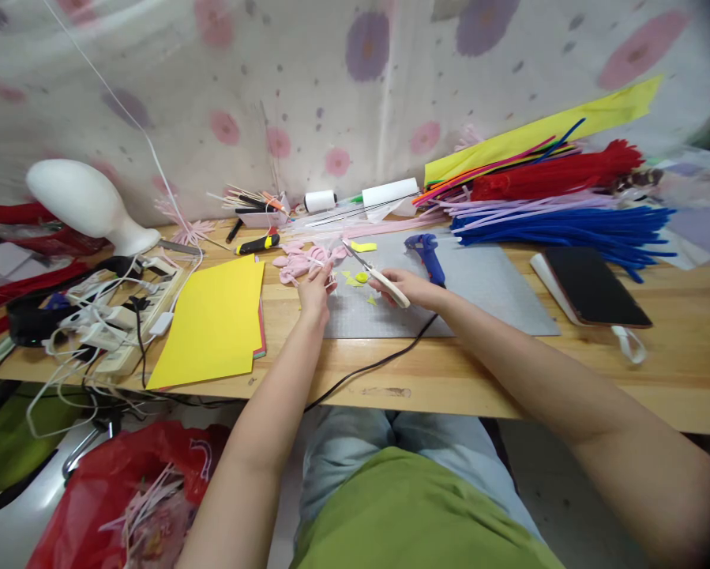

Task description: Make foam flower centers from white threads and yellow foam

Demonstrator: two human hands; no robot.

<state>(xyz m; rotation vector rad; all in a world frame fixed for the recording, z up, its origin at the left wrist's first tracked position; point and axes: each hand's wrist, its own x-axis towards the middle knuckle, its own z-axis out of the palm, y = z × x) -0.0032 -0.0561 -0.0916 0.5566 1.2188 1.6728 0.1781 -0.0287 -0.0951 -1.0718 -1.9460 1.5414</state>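
Only the head cam to go on, so here's what it shows. The left hand [315,291] looks curled closed on part of the pink fuzzy pieces [297,264], which bunch up by the back left of the grey mat [485,296]. Exactly which bit it's pinching is too small to tell. The right hand [417,290] is wrapped around the pale handles of the scissors [385,280], blades angled toward that pink stuff. Can't tell how far the blades are parted.

Stuff I'd worry about: the tips sit really near the left fingers, so a slip or a hurried snip might nick skin or the wrong bit of pink. The blue glue gun [429,257] lies just beyond the right hand, and its black cord [384,361] passes under that forearm and down to the table edge [449,408]. Catch it with an elbow and the gun could get dragged. No idea if it's hot. The yellow scraps [356,278] between the hands could get mixed in too.

Room-wise, the left side is tighter: yellow sheets [212,316] reach nearly to the front edge. There's more slack to the right, with mat surface running toward the black-covered notebook [597,286].
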